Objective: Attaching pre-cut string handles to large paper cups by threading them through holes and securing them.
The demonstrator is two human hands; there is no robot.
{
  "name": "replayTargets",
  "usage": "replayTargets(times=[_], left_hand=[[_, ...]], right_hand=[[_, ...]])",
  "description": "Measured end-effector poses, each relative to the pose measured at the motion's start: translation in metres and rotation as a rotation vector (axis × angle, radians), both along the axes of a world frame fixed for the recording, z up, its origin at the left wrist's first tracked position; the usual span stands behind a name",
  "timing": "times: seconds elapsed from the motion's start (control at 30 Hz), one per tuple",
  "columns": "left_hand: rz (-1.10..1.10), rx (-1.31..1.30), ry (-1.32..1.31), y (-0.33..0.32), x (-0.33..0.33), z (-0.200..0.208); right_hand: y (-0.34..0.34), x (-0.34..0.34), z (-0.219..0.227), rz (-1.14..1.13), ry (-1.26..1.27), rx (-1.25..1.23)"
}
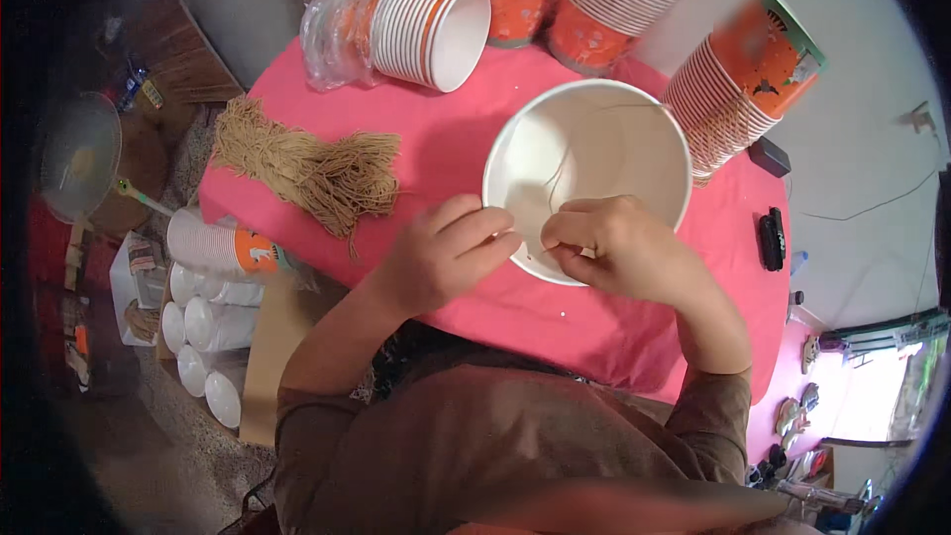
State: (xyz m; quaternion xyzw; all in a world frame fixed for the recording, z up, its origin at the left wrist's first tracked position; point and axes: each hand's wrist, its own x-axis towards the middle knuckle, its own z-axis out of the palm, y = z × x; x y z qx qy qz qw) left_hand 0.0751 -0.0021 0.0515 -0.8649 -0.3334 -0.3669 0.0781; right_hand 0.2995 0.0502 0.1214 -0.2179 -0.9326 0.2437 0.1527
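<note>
A large white paper bucket [619, 154] lies tipped on the pink-covered table, its round mouth facing me. My left hand [446, 250] is closed at the near left of its rim, thumb and fingers pinching the edge. Over the near right part of the rim, my right hand [619, 248] is closed in a pinch on a thin tan string [562, 163]. That string runs up inside the bucket, and its pinched end is hidden by my fingers. To the left lies a bundle of tan strings [307, 159].
Stacked paper buckets [515, 15] stand along the back; a wrapped stack [406, 35] lies on its side. More orange-printed buckets [743, 69] lean at the right, with strings over them. A black object [772, 240] sits near the table's right edge. A carton [282, 347] of white-bottomed buckets stands lower left.
</note>
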Motion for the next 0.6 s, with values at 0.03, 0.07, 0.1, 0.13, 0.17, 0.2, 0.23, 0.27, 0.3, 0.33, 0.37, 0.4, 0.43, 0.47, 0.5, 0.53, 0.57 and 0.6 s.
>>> replayTargets(times=[0.03, 0.07, 0.1, 0.13, 0.17, 0.2, 0.23, 0.27, 0.3, 0.33, 0.37, 0.4, 0.43, 0.47, 0.5, 0.53, 0.57, 0.6], left_hand=[[0.001, 0.088, -0.007, 0.0006, 0.0003, -0.0036], [0.002, 0.176, -0.015, 0.0018, 0.0005, -0.0061], [0.000, 0.176, -0.014, 0.0025, 0.0008, -0.0078], [0.001, 0.197, -0.018, 0.0031, 0.0009, -0.0092], [0.003, 0.218, -0.021, 0.0033, 0.0010, -0.0097], [0.002, 0.218, -0.021, 0.0035, 0.0013, -0.0086], [-0.006, 0.218, -0.015, 0.0033, 0.0019, -0.0064], [-0.013, 0.218, -0.008, 0.0029, 0.0023, -0.0046], [-0.013, 0.218, -0.008, 0.0027, 0.0026, -0.0035], [-0.020, 0.203, -0.006, 0.0024, 0.0027, -0.0026], [-0.025, 0.188, -0.004, 0.0020, 0.0030, -0.0019], [-0.024, 0.187, -0.005, 0.0021, 0.0033, -0.0015], [-0.020, 0.211, -0.014, 0.0026, 0.0039, -0.0012], [-0.016, 0.234, -0.023, 0.0028, 0.0043, -0.0011], [-0.013, 0.233, -0.024, 0.0030, 0.0045, -0.0013], [-0.011, 0.225, -0.031, 0.0033, 0.0046, -0.0016], [-0.008, 0.217, -0.039, 0.0036, 0.0047, -0.0021], [-0.007, 0.219, -0.038, 0.0032, 0.0054, -0.0007]], right_hand=[[0.0003, 0.0005, 0.0004, 0.014, -0.010, 0.024], [0.0004, 0.0009, 0.0009, 0.029, -0.020, 0.047], [-0.0003, 0.0011, 0.0020, 0.027, -0.019, 0.047], [-0.0012, 0.0010, 0.0040, 0.022, -0.018, 0.045], [-0.0018, 0.0011, 0.0054, 0.017, -0.016, 0.044], [-0.0019, 0.0012, 0.0058, 0.016, -0.016, 0.044], [-0.0020, 0.0013, 0.0061, 0.015, -0.027, 0.043], [-0.0021, 0.0012, 0.0063, 0.014, -0.039, 0.042], [-0.0022, 0.0013, 0.0065, 0.014, -0.039, 0.042], [-0.0023, 0.0013, 0.0066, 0.015, -0.039, 0.045], [-0.0025, 0.0012, 0.0067, 0.017, -0.038, 0.048], [-0.0026, 0.0007, 0.0072, 0.018, -0.039, 0.048], [-0.0029, 0.0002, 0.0081, 0.020, -0.050, 0.057], [-0.0030, -0.0004, 0.0084, 0.021, -0.061, 0.066], [-0.0028, -0.0011, 0.0082, 0.024, -0.061, 0.065], [-0.0028, -0.0018, 0.0077, 0.023, -0.055, 0.066], [-0.0023, -0.0027, 0.0072, 0.022, -0.049, 0.066], [-0.0026, -0.0027, 0.0071, 0.024, -0.049, 0.068]])
